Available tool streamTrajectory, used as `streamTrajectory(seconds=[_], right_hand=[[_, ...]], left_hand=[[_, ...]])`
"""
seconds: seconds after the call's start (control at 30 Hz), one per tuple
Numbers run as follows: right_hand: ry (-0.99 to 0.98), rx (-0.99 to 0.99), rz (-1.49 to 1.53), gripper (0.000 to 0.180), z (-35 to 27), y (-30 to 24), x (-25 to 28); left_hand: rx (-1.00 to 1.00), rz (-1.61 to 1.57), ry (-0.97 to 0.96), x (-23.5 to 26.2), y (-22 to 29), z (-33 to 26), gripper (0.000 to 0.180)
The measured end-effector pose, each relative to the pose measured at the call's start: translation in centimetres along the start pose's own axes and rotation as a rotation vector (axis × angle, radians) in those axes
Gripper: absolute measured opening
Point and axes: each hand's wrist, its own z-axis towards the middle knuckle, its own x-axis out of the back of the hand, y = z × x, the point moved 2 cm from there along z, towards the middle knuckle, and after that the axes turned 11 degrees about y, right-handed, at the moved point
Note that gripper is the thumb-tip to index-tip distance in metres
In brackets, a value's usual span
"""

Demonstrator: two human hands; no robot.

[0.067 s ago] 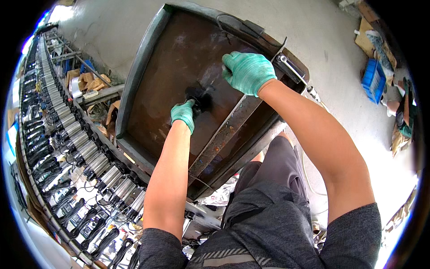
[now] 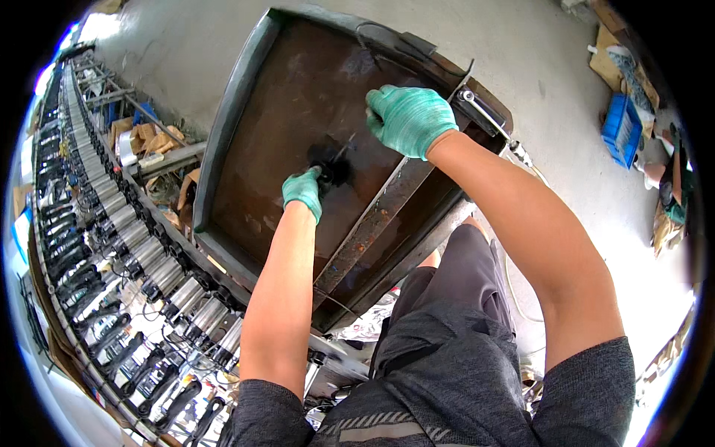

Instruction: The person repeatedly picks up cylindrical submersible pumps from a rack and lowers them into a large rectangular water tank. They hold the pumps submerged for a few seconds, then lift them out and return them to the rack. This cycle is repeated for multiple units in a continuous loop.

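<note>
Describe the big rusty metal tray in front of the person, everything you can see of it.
The tray is a large, shallow rectangle of brown, rusted metal with a raised grey rim and rounded corners. It is tilted, its far end toward the concrete floor. A rusty flat bar lies slantwise across its right part. Near the middle sits a small black object, touched by the gloved left hand; the gloved right hand rests near the bar's upper end.

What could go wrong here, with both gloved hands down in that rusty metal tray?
The left hand pinches a small black part with a thin wire; it might slip or prick through the glove. The right hand sits on the rusty angle bar crossing the tray; its edge may cut. The tray looks tilted over the lap, so it might slide.
</note>
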Motion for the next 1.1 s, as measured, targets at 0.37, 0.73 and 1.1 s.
streamTrajectory(seconds=[0.37, 0.73, 1.1], right_hand=[[-0.014, 0.019, 0.057, 0.029, -0.2, 0.6, -0.4], [-0.03, 0.023, 0.023, 0.029, -0.1, 0.3, -0.6], [0.019, 0.037, 0.001, 0.028, -0.1, 0.4, -1.0]], left_hand=[[-0.076, -0.006, 0.031, 4.5, -1.3, -3.3, 0.021], [-0.352, 0.176, 0.113, 7.7, -6.6, -2.9, 0.024], [-0.324, 0.063, 0.083, 7.1, -6.3, -5.9, 0.025]])
